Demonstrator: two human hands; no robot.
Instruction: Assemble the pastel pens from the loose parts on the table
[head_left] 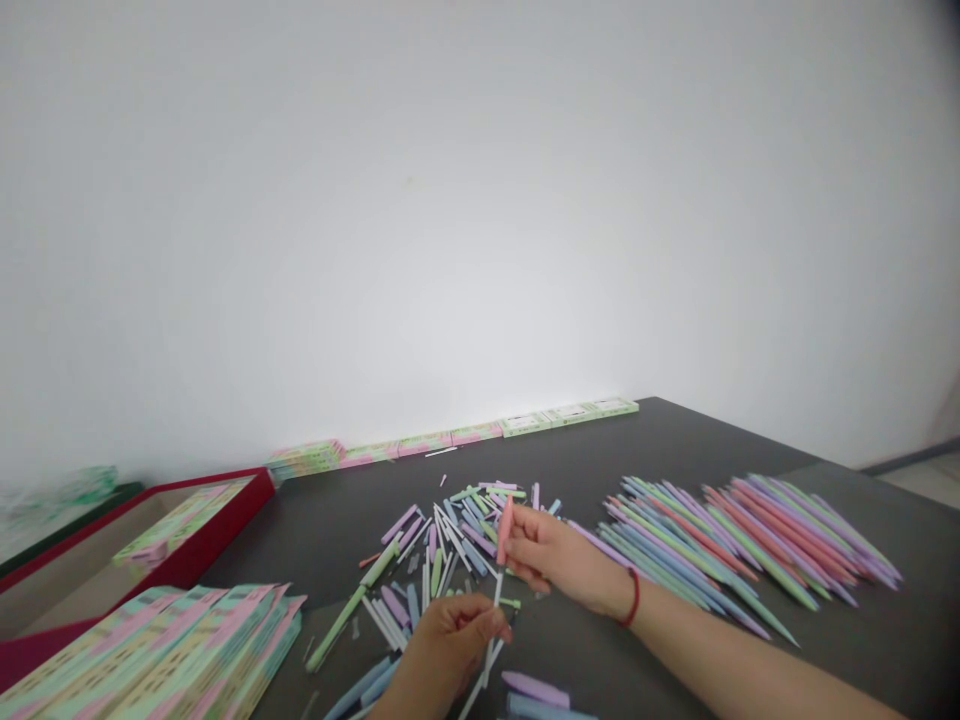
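My right hand (pixel 551 558) pinches a pink pen barrel (pixel 505 530) between thumb and fingers, and a red cord bracelet (pixel 634 597) circles that wrist. My left hand (pixel 446 650) is lower and closes on a thin white pen refill (pixel 492 635), whose upper end reaches towards the pink barrel. Just behind both hands lies a loose heap of pastel pen parts (pixel 442 545) in lilac, blue, green and white. To the right, a fanned stack of long pastel pens (pixel 720 540) lies close to my right forearm.
Stacked pastel card packets (pixel 150 650) fill the near left corner of the dark grey table (pixel 660 435). Behind them stands a red-rimmed tray (pixel 150 535) holding similar packets. Flat boxes (pixel 525 425) line the far table edge against a white wall (pixel 480 220).
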